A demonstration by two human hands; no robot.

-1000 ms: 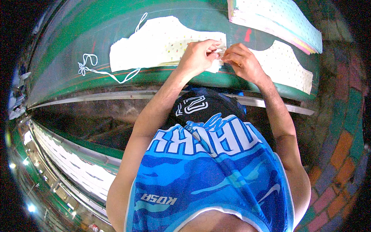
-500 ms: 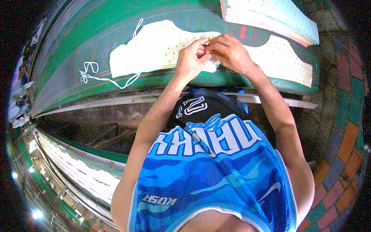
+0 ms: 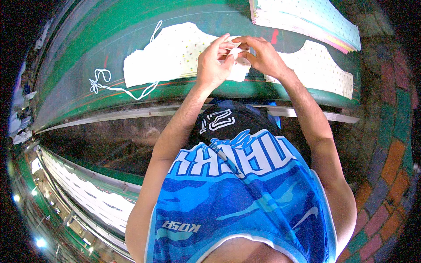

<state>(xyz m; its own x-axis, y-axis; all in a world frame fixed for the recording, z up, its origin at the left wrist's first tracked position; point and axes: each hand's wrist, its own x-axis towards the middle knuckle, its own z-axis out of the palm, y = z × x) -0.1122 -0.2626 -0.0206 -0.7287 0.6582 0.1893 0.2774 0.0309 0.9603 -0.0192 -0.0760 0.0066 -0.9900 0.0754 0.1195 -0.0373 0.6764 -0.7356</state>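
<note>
A stack of cream fabric pieces (image 3: 171, 52) with small dotted prints lies on the green table in front of me, a curved cut along its top edge. At its right end, my left hand (image 3: 214, 65) is closed with thumb and fingers pinching a small white corner of cloth (image 3: 237, 51). My right hand (image 3: 265, 57) meets it from the right, thumb and forefinger bent on the same corner. The fingers partly hide what is between them. Under my right wrist, a second printed fabric piece (image 3: 318, 65) lies flat.
White cord (image 3: 127, 91) loops out from the stack's left side. A thick pile of pastel printed fabric (image 3: 307, 19) lies at the far right. The green table (image 3: 105, 35) has a near edge just below the cloth. Coloured paving (image 3: 390, 162) shows at right.
My fingers have spread a little and shifted on the cloth, and a white corner now shows between the two hands. The fabric stack and cord lie as before.
</note>
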